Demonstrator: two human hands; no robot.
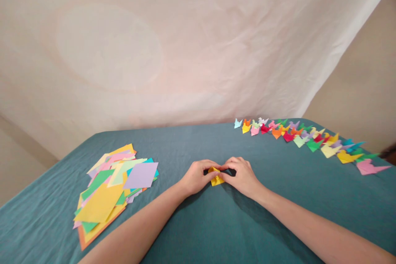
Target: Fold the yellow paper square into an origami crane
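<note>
A small folded piece of yellow origami paper [217, 180] is held at the middle of the table, low over the cloth. My left hand [198, 177] pinches its left side between thumb and fingers. From the right, my right hand [242, 176] grips the other side the same way, with the fingertips of both hands almost meeting above it. Parts of the paper are hidden behind my thumbs and fingers, so its exact folded shape does not show.
A loose pile of coloured paper squares [102, 202] lies on the left, with a lilac square [141, 175] on top. Several folded paper cranes [289, 136] stand in rows along the back right. A teal cloth [192, 222] covers the table; a pale sheet [185, 49] hangs behind.
</note>
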